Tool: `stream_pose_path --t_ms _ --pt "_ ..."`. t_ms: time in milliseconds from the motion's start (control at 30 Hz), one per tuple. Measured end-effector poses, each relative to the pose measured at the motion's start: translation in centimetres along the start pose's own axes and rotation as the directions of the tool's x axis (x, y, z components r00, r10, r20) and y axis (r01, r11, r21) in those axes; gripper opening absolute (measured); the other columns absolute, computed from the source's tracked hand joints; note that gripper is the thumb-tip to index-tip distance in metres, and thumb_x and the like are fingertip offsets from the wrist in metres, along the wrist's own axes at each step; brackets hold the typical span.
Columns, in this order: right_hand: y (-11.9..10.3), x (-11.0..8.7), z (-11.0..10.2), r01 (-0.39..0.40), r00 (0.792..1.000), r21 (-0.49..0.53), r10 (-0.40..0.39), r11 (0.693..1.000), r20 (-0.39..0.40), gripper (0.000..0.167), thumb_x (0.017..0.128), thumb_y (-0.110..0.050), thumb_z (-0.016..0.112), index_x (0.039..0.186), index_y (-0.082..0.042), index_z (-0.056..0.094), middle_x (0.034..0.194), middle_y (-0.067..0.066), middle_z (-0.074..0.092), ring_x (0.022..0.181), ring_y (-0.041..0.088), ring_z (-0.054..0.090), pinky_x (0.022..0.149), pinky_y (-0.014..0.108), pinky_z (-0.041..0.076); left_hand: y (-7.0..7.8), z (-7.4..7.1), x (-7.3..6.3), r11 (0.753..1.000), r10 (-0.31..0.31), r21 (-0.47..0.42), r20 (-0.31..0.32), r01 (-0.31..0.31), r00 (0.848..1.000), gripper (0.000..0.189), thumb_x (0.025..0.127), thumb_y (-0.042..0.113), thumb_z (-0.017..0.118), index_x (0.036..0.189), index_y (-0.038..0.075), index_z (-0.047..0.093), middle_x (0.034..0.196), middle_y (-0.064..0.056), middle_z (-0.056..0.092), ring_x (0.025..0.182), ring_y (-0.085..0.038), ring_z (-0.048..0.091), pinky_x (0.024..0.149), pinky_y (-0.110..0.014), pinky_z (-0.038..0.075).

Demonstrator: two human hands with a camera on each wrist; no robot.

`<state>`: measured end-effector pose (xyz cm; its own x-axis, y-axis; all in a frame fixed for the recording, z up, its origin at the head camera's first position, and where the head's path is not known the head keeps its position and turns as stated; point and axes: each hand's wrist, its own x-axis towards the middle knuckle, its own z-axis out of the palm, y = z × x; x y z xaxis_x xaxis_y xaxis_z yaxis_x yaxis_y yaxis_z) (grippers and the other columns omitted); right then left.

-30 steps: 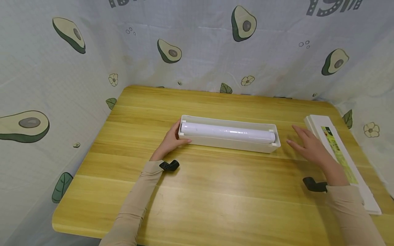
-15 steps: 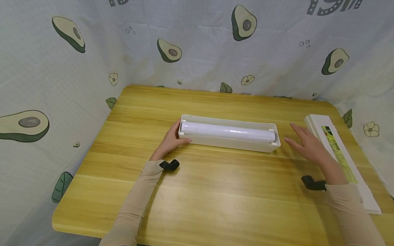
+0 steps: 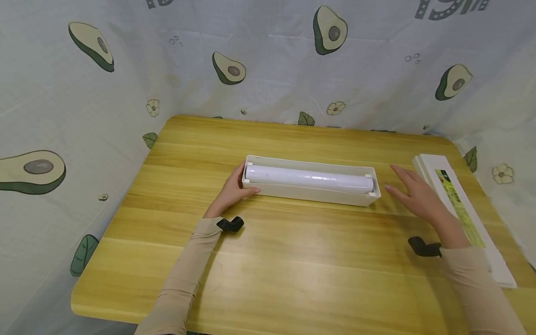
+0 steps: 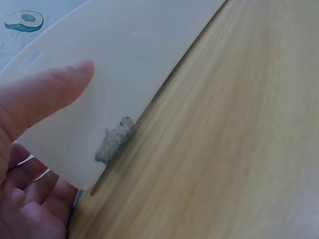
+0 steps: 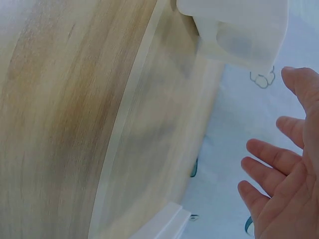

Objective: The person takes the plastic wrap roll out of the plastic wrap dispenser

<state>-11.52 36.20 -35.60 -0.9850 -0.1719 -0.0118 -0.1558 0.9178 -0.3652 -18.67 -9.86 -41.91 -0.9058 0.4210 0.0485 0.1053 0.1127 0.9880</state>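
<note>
A long white plastic wrap box sits lidless on the table with a roll of clear film inside. My left hand grips its left end. In the left wrist view the thumb presses the side wall and the other fingers go round the end, above a torn grey patch. My right hand hovers just off the box's right end, fingers spread and holding nothing. In the right wrist view that end of the box is apart from the fingertips.
A long white lid-like piece with a green and yellow label lies along the table's right side, partly behind my right forearm. The wooden table has rounded corners. A curtain with avocado prints hangs behind and beside it.
My right hand has drifted slightly left and up in the head view, closer to the box's right end. The left hand and the box stay in place.
</note>
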Motion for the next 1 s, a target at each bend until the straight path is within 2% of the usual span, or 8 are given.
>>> stream_pose_path --t_ms 133,467,633,800,867,1000 --pt "-0.3 0.3 0.2 0.025 1.0 0.002 -0.025 1.0 -0.014 0.068 0.098 -0.034 0.047 0.151 -0.006 0.014 0.143 0.037 0.027 0.127 0.055 0.026 0.096 0.069 0.025 0.3 -0.1 -0.2 1.0 -0.009 -0.011 0.0 0.009 1.0 0.095 0.077 -0.004 0.071 0.151 0.009 0.013 0.145 -0.019 0.033 0.124 -0.031 0.043 0.1 -0.038 0.044" --pt "-0.8 0.5 0.2 0.024 1.0 -0.006 -0.024 1.0 -0.006 0.069 0.097 -0.034 0.049 0.151 -0.008 0.014 0.144 0.036 0.027 0.127 0.055 0.027 0.096 0.069 0.025 0.1 -0.2 -0.2 1.0 0.003 -0.018 0.009 -0.002 1.0 0.094 0.078 -0.004 0.071 0.151 0.009 0.013 0.145 -0.019 0.033 0.126 -0.032 0.042 0.101 -0.038 0.044" --pt "-1.1 0.8 0.2 0.051 0.999 -0.026 -0.052 0.998 -0.013 0.069 0.096 -0.033 0.051 0.15 -0.005 0.017 0.142 0.036 0.03 0.126 0.055 0.029 0.097 0.068 0.026 0.2 -0.1 -0.2 1.0 0.0 -0.024 0.008 0.0 1.0 0.095 0.077 -0.004 0.071 0.151 0.009 0.013 0.145 -0.019 0.033 0.124 -0.033 0.043 0.1 -0.039 0.044" --pt "-1.7 0.8 0.2 0.063 0.998 -0.039 -0.063 0.997 -0.021 0.068 0.096 -0.031 0.052 0.15 -0.004 0.019 0.141 0.036 0.032 0.125 0.054 0.03 0.096 0.068 0.027 -1.5 -0.2 0.5 0.999 0.034 -0.009 -0.003 -0.034 0.999 0.095 0.077 -0.002 0.072 0.151 0.016 0.016 0.144 -0.015 0.035 0.123 -0.031 0.045 0.099 -0.039 0.046" --pt "-2.0 0.8 0.1 0.057 0.998 -0.038 -0.057 0.998 -0.019 0.068 0.096 -0.031 0.052 0.15 -0.005 0.019 0.142 0.035 0.031 0.126 0.054 0.03 0.097 0.068 0.027 -2.3 -0.2 0.8 0.999 0.048 -0.002 -0.006 -0.048 0.999 0.095 0.077 -0.001 0.073 0.151 0.019 0.017 0.143 -0.014 0.037 0.122 -0.029 0.046 0.097 -0.035 0.047" --pt "-2.6 0.8 0.1 0.036 0.999 -0.037 -0.036 0.999 -0.005 0.068 0.096 -0.033 0.052 0.15 -0.008 0.02 0.144 0.032 0.03 0.128 0.052 0.029 0.099 0.068 0.026 -2.1 -0.2 0.8 0.999 0.035 -0.005 -0.004 -0.036 0.999 0.095 0.077 -0.001 0.073 0.151 0.019 0.017 0.143 -0.014 0.037 0.121 -0.028 0.046 0.096 -0.033 0.048"
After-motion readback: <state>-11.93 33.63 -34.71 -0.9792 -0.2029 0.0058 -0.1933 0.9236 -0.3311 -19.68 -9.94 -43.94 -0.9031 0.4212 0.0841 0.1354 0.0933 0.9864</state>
